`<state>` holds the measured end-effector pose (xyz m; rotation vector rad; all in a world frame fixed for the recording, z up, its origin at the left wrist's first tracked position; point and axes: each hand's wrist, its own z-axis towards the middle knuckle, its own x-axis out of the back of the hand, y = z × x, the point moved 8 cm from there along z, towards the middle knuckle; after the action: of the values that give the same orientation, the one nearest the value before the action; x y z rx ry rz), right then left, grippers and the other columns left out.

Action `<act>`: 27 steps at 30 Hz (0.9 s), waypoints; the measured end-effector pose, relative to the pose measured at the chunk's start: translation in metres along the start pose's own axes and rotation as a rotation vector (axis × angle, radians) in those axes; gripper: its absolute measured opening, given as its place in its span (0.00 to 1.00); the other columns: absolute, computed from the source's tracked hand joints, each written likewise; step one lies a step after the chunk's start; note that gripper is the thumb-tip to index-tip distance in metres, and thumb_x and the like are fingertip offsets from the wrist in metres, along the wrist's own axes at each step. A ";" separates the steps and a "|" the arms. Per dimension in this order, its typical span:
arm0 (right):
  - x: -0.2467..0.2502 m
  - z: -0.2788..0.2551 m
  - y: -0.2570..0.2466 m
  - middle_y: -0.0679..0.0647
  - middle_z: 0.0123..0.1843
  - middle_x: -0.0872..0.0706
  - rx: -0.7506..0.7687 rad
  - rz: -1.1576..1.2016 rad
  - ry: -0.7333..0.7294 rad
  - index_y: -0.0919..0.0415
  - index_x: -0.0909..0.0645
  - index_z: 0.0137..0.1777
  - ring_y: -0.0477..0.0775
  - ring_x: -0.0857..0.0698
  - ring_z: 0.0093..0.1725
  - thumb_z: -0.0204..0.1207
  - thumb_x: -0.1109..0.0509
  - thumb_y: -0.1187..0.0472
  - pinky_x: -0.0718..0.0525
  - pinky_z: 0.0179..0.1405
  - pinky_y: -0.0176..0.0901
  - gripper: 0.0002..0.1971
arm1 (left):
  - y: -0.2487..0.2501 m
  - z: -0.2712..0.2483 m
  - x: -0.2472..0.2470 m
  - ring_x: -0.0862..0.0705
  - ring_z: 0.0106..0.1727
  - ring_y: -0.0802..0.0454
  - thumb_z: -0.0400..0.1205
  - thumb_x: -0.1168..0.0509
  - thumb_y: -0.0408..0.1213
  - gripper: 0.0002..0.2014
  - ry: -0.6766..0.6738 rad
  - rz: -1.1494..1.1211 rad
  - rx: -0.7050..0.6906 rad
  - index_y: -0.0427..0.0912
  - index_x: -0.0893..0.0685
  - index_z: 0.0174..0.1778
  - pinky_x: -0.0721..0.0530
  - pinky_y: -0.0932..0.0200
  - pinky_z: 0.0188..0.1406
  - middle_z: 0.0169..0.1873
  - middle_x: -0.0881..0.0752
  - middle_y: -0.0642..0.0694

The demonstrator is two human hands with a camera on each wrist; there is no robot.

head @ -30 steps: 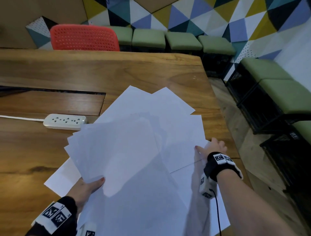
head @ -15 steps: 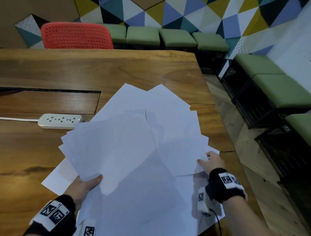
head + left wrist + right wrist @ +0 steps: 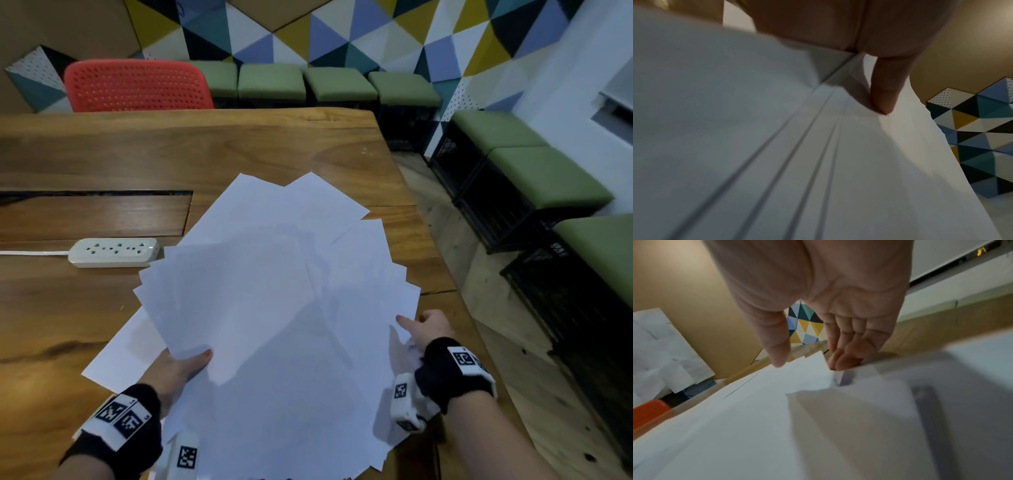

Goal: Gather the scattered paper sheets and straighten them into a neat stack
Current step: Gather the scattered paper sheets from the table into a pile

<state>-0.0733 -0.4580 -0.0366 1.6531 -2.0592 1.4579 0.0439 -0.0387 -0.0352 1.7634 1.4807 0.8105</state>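
Left hand pinches the near-left corner of fanned white paper sheets, thumb on top. Right hand, fingers relaxed and straight, touches their right edge near the wooden table edge. Bare tabletop beyond.

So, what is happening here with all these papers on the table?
A person is gathering white paper sheets on a wooden table. The left hand holds a fanned bunch by its near edge, thumb on top. The right hand touches the sheets' right edge with straight fingers. The sheets are still spread out, not yet a neat stack.
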 end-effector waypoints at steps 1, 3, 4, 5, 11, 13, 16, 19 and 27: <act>-0.005 -0.002 0.000 0.66 0.56 0.18 -0.017 0.052 -0.029 0.69 0.32 0.70 0.61 0.20 0.44 0.69 0.25 0.54 0.23 0.30 0.43 0.33 | -0.004 0.002 0.000 0.14 0.37 0.44 0.78 0.34 0.26 0.09 -0.009 -0.011 0.014 0.31 0.18 0.53 0.20 0.57 0.33 0.24 0.10 0.51; -0.013 -0.004 -0.002 0.63 0.47 0.17 0.019 0.056 -0.053 0.71 0.25 0.63 0.59 0.21 0.38 0.67 0.23 0.56 0.25 0.30 0.41 0.29 | -0.012 0.007 0.002 0.14 0.42 0.41 0.78 0.34 0.26 0.12 -0.022 -0.019 0.043 0.30 0.19 0.57 0.19 0.54 0.38 0.29 0.09 0.47; -0.016 -0.007 -0.005 0.63 0.46 0.16 0.064 0.038 -0.062 0.71 0.21 0.56 0.59 0.20 0.38 0.66 0.22 0.58 0.24 0.34 0.42 0.22 | -0.014 0.009 0.003 0.14 0.43 0.41 0.78 0.34 0.26 0.14 -0.027 -0.016 0.051 0.29 0.20 0.59 0.19 0.54 0.38 0.33 0.09 0.44; -0.019 -0.012 -0.009 0.63 0.47 0.15 0.114 0.037 -0.071 0.69 0.19 0.50 0.59 0.18 0.41 0.67 0.23 0.61 0.23 0.39 0.44 0.16 | -0.015 0.009 0.003 0.14 0.44 0.40 0.78 0.34 0.26 0.15 -0.028 -0.015 0.056 0.28 0.21 0.60 0.19 0.53 0.39 0.38 0.10 0.40; -0.030 -0.040 -0.025 0.52 0.46 0.15 0.299 -0.042 -0.092 0.58 0.20 0.51 0.54 0.18 0.47 0.68 0.25 0.64 0.22 0.46 0.42 0.12 | -0.018 0.011 0.002 0.14 0.46 0.37 0.77 0.33 0.27 0.17 -0.033 0.017 0.051 0.27 0.21 0.62 0.19 0.53 0.40 0.51 0.13 0.30; -0.033 -0.042 -0.021 0.57 0.53 0.12 0.282 0.002 -0.138 0.62 0.19 0.57 0.56 0.16 0.50 0.70 0.27 0.67 0.20 0.50 0.44 0.15 | -0.020 0.013 0.004 0.14 0.47 0.35 0.77 0.32 0.28 0.17 -0.029 0.039 0.045 0.27 0.21 0.61 0.18 0.52 0.40 0.52 0.13 0.29; -0.025 -0.045 -0.021 0.59 0.57 0.12 0.304 -0.003 -0.105 0.63 0.19 0.59 0.56 0.17 0.51 0.74 0.31 0.68 0.21 0.50 0.43 0.14 | -0.022 0.016 0.005 0.14 0.49 0.32 0.76 0.32 0.29 0.18 -0.034 0.043 0.043 0.28 0.21 0.62 0.17 0.48 0.45 0.52 0.13 0.28; -0.011 -0.047 -0.022 0.59 0.58 0.12 0.342 -0.058 0.001 0.62 0.18 0.60 0.58 0.17 0.54 0.76 0.33 0.66 0.23 0.51 0.40 0.13 | -0.023 0.019 0.007 0.14 0.52 0.31 0.76 0.31 0.29 0.17 -0.026 0.036 0.042 0.29 0.21 0.61 0.17 0.44 0.50 0.52 0.14 0.28; 0.003 -0.054 -0.020 0.61 0.62 0.15 0.338 -0.071 -0.057 0.64 0.22 0.65 0.59 0.19 0.56 0.77 0.39 0.71 0.28 0.55 0.40 0.17 | -0.030 0.027 0.009 0.14 0.51 0.31 0.75 0.31 0.28 0.16 -0.038 0.050 0.048 0.28 0.20 0.59 0.19 0.35 0.59 0.51 0.13 0.29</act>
<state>-0.0819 -0.4195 0.0054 1.8832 -1.8354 1.8352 0.0509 -0.0295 -0.0749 1.8480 1.4476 0.7687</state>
